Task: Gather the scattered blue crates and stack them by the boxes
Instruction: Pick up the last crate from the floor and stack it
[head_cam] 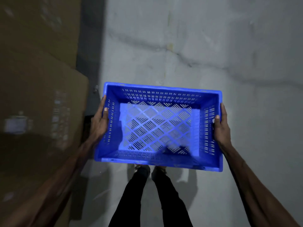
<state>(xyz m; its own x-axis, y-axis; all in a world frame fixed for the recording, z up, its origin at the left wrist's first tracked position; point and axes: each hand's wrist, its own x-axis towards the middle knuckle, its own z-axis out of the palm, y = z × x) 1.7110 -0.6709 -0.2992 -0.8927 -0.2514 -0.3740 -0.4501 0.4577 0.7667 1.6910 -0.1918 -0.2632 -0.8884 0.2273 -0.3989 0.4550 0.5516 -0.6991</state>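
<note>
A blue crate [158, 126] of hard plastic hangs in the air between both hands, above the grey concrete floor [196, 46]. It is rectangular and open on top, with slotted walls and a floor of diagonal lattice ribs with fine slits between them (pale floor shows through). It holds nothing. The left hand [100, 122] clamps the short left wall, thumb hooked over the rim and fingers underneath outside. The right hand [220, 126] grips the opposite short wall the same way, thumb on the rim. Just left of the left hand stand large brown cardboard boxes [37, 99], flat-sided and blurred, with pale labels. Below the crate, two legs in black trousers [147, 199] show.
</note>
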